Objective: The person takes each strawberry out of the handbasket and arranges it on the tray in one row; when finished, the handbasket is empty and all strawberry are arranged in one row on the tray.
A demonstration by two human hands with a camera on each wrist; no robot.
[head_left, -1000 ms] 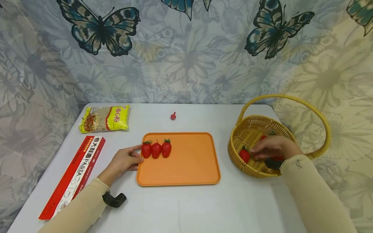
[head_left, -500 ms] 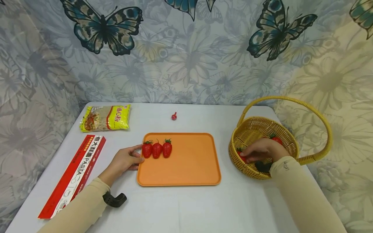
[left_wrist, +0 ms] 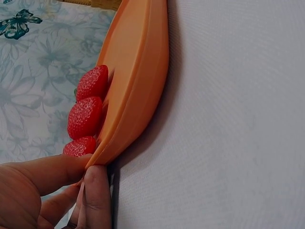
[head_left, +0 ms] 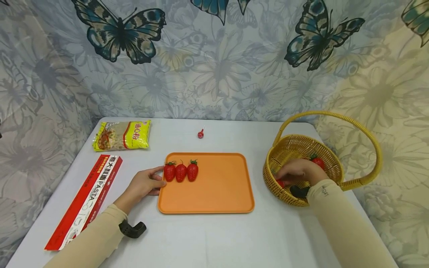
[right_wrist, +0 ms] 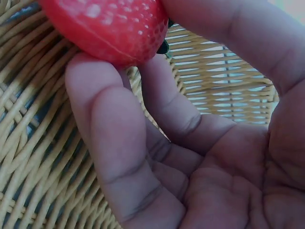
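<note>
My left hand (head_left: 143,184) pinches the left rim of an orange tray (head_left: 218,190), thumb on top and fingers below in the left wrist view. Three red strawberries stand in a row at the tray's upper left: one (head_left: 169,172) close to my fingertips, a middle one (head_left: 181,173) and a right one (head_left: 192,171). Inside a yellow wicker basket (head_left: 279,194) on the right, my right hand (head_left: 301,171) holds another strawberry (right_wrist: 109,26) between thumb and fingertips. A further strawberry (head_left: 317,161) lies in the basket behind that hand.
A yellow bag of pasta (head_left: 122,135) lies at the back left, with a long red pasta box (head_left: 85,201) in front of it by my left forearm. A small red lollipop (head_left: 200,134) lies behind the tray. The basket's tall handle (head_left: 366,134) arches over its right side.
My right hand has moved left and down in the basket and taken hold of the strawberry there, uncovering the one behind. The left hand stays on the tray rim.
</note>
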